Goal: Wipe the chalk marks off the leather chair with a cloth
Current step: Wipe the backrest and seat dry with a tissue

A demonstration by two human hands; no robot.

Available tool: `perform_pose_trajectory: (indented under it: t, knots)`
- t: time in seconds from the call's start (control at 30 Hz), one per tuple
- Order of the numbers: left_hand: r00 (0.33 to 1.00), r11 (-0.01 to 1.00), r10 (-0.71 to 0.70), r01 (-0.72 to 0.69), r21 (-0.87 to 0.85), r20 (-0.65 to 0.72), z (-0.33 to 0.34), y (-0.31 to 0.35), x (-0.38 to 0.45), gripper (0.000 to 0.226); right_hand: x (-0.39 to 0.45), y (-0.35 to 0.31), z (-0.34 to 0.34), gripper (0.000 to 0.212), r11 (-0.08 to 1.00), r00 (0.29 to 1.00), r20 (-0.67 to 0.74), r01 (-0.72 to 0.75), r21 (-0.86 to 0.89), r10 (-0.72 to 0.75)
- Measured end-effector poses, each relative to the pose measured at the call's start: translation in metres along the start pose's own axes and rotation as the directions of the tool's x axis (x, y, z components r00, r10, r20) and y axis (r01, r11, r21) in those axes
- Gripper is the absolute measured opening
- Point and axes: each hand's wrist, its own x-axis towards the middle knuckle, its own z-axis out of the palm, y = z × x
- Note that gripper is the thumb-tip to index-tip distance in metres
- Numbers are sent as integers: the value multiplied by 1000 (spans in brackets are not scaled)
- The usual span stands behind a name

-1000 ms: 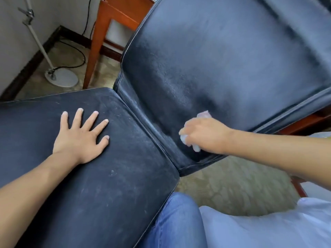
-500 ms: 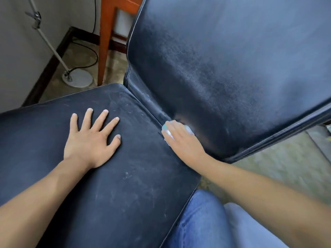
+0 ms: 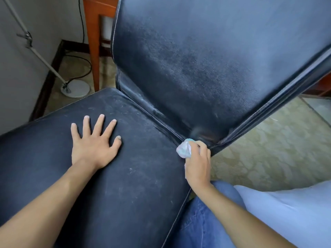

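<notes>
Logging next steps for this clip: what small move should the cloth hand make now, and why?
Probably sweep the cloth left along the seat, toward the flat left hand. The right hand grips it at the seat's back corner, and pale scuffs still streak the leather between the hands.

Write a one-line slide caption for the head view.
Right hand presses a bunched cloth into the seat-back crease of the black leather chair; left hand rests flat on the seat.
</notes>
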Motion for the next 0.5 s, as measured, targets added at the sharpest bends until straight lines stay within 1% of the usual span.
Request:
perform_pose_trajectory:
  t: [0.07, 0.1, 0.13, 0.17, 0.2, 0.23, 0.27, 0.33, 0.4, 0.5]
  knots:
    - [999, 1000, -30, 30, -2, 16, -2, 3, -2, 74, 18, 3, -1, 70, 999, 999, 15, 27, 31, -28]
    - [999, 999, -50, 50, -11, 21, -2, 5, -4, 74, 29, 5, -2, 66, 996, 997, 30, 70, 48, -71]
    - [997, 997, -73, 74, -16, 25, -3, 7, -6, 74, 39, 2, -3, 56, 992, 993, 51, 107, 63, -110]
    - [995, 995, -97, 98, -23, 33, -3, 10, -8, 75, 51, 2, 1, 43, 988, 987, 50, 150, 35, -152]
    - [992, 992, -118, 119, -30, 41, -4, 11, -11, 75, 61, -5, 5, 33, 992, 995, 20, 94, 81, -95]
    - [990, 990, -135, 137, -34, 49, -5, 12, -14, 76, 70, -12, 8, 29, 997, 999, -27, 25, 76, -23]
    - [988, 988, -146, 148, -35, 57, -6, 14, -17, 76, 80, -18, 13, 28, 990, 995, -65, -74, 119, 82]
    - [985, 986, -161, 163, -32, 60, -6, 19, -20, 77, 93, -30, 25, 35, 999, 988, -147, -44, 7, 44]
    - [979, 978, -199, 202, -48, 53, -5, 23, -22, 77, 107, -38, 38, 41, 1000, 984, -178, 6, -25, -10]
    - [963, 963, -260, 264, -53, 62, -4, 29, -26, 79, 129, -57, 46, 43, 992, 977, -191, -74, 98, 92]
